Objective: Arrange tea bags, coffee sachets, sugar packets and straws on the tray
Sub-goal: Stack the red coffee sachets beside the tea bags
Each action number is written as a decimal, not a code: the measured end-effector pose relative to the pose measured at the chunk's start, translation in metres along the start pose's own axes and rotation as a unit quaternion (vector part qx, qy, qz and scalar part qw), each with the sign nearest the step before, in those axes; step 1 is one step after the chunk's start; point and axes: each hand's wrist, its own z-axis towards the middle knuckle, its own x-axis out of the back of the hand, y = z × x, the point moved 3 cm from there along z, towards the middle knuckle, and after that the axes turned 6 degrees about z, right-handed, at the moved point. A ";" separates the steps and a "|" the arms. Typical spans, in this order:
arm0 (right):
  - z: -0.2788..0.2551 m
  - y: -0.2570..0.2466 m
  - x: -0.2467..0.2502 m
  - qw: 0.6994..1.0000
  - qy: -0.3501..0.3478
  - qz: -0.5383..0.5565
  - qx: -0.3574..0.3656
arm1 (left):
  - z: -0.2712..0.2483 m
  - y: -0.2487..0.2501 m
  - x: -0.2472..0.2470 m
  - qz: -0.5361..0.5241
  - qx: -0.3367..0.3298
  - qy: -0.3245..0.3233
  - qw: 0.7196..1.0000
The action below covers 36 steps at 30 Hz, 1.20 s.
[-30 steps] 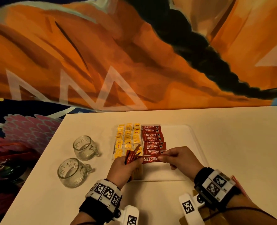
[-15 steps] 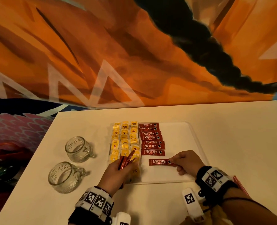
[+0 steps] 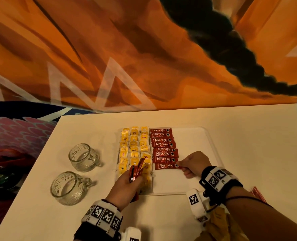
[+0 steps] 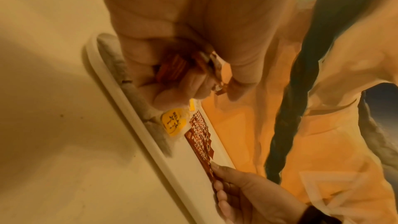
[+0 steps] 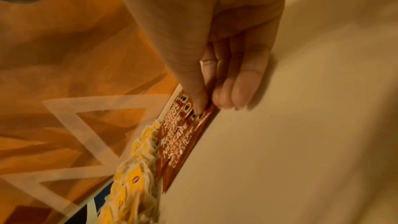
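Right hand: we pinch the near coffee sachet by its right end, flat on the tray, closing the red column. We should square it against its neighbour before letting go.
Left hand: we grip spare sachets above the tea bags; best kept raised, clear of the yellow rows.
Bench: two glass mugs left of the tray.
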 end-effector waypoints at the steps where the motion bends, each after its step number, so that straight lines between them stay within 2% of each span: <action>1: 0.000 -0.001 0.001 1.000 0.001 -0.001 -0.001 | 0.001 -0.002 0.001 0.002 0.000 -0.001 1.000; 3: -0.002 -0.004 0.003 0.999 0.026 -0.024 0.016 | 0.004 -0.004 0.002 0.004 0.005 0.003 1.000; 5: -0.010 -0.012 0.005 0.992 0.068 -0.073 0.075 | 0.004 -0.001 0.000 -0.001 -0.004 -0.006 1.000; 7: -0.024 -0.023 0.000 0.987 0.052 -0.056 0.143 | 0.001 0.005 -0.004 -0.004 -0.013 -0.037 0.999; 9: -0.041 -0.033 -0.013 0.988 -0.045 0.014 0.150 | -0.003 0.012 -0.010 -0.002 -0.038 -0.059 0.998; 11: -0.054 -0.038 -0.026 0.980 -0.156 0.028 0.123 | -0.004 0.019 -0.013 0.005 -0.061 -0.064 0.996; 14: -0.060 -0.037 -0.034 0.966 -0.236 0.029 0.106 | -0.006 0.025 -0.020 -0.031 -0.052 -0.090 0.994; 16: -0.060 -0.036 -0.032 0.964 -0.241 0.056 0.096 | -0.006 0.027 -0.020 -0.051 -0.047 -0.078 0.995; 18: -0.060 -0.037 -0.027 0.965 -0.230 0.082 0.100 | -0.004 0.026 -0.013 -0.065 -0.055 -0.027 0.996; 22: -0.060 -0.037 -0.016 0.954 -0.220 0.145 0.142 | -0.003 0.025 0.003 -0.137 -0.019 0.043 0.989; 24: -0.062 -0.037 -0.013 0.950 -0.214 0.160 0.164 | -0.005 0.024 0.005 -0.114 -0.009 0.033 0.993; 27: -0.065 -0.038 -0.011 0.947 -0.192 0.166 0.197 | -0.011 0.027 0.000 -0.075 0.016 -0.018 0.997; 31: -0.069 -0.039 -0.010 0.942 -0.196 0.169 0.215 | -0.012 0.026 -0.004 -0.109 0.052 -0.037 0.992; 34: -0.074 -0.041 -0.007 0.941 -0.208 0.122 0.237 | -0.008 0.024 -0.004 -0.147 0.031 -0.050 0.987; 36: -0.076 -0.042 -0.004 0.943 -0.206 0.102 0.241 | -0.007 0.026 -0.003 -0.175 0.004 -0.035 0.984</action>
